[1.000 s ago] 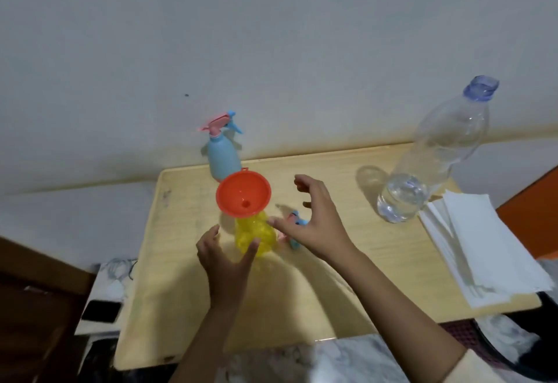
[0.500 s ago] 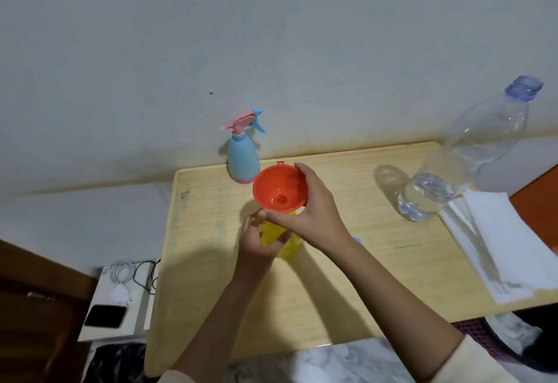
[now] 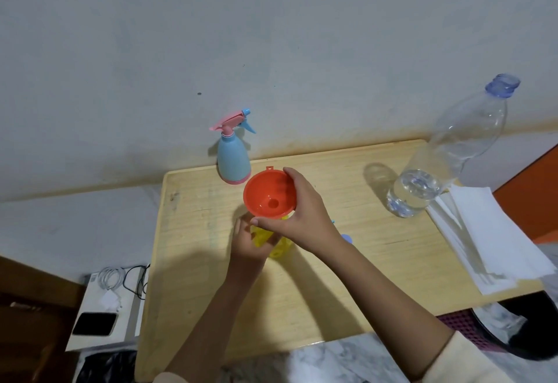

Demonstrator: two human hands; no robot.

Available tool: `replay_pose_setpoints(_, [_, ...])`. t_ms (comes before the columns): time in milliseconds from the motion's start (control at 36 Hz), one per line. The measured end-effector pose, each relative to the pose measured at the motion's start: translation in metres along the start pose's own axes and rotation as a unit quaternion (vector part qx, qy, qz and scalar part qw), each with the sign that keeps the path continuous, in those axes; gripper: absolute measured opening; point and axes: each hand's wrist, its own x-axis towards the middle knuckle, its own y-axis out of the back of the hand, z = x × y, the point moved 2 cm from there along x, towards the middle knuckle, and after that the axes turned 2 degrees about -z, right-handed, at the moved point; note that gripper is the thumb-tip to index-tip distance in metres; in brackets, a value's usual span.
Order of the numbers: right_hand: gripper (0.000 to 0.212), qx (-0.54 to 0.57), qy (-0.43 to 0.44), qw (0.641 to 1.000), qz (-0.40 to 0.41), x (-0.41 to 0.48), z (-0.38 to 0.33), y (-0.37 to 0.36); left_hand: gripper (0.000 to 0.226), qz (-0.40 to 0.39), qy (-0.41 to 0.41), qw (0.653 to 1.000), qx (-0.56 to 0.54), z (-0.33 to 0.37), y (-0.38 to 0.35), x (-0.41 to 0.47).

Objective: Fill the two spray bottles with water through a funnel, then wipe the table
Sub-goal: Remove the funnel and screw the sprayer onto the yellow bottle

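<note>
Two hands busy on the bench (image 3: 392, 231): wraps the left hand (image 3: 246, 247) round the yellow spray bottle (image 3: 282, 251) to steady it, grips the rim of the orange funnel (image 3: 267, 198) with the right hand (image 3: 303, 218), apparently seating the spout in the open neck. Leaves the blue spray bottle (image 3: 234, 161) by the wall, water bottle (image 3: 437, 177) and paper towels (image 3: 489, 231) at right, handy for pouring and wiping.

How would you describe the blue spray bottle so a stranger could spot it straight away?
Start at the wooden table against the pale wall. At its far edge, left of middle, stands the blue spray bottle, just behind the orange funnel. Unlike the tall clear water bottle on the right, it is short, opaque pale blue, with a pink trigger head.
</note>
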Motion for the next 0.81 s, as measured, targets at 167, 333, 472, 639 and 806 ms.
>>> replay_pose_setpoints(167, [0.098,0.009,0.02,1.0,-0.007,0.003,-0.003,0.007,0.047,0.002,-0.013,1.0,0.028,0.003,-0.002,0.001])
replay_pose_setpoints(333, [0.094,0.044,0.029,0.998,0.018,0.004,-0.002,0.026,0.05,0.008,-0.019,0.998,0.054,0.005,-0.005,-0.001])
replay_pose_setpoints(472, [0.096,0.056,0.011,0.996,0.062,0.007,0.013,0.057,0.067,0.015,0.002,0.999,0.043,0.005,-0.005,-0.003])
replay_pose_setpoints(639, [0.102,-0.025,-0.068,0.994,0.081,0.018,0.085,0.094,0.058,-0.011,0.006,0.999,0.041,0.002,-0.004,-0.004])
replay_pose_setpoints(806, [0.115,-0.07,-0.151,0.984,0.056,0.032,0.153,0.099,0.052,-0.008,0.0,1.0,0.027,-0.003,-0.006,-0.009])
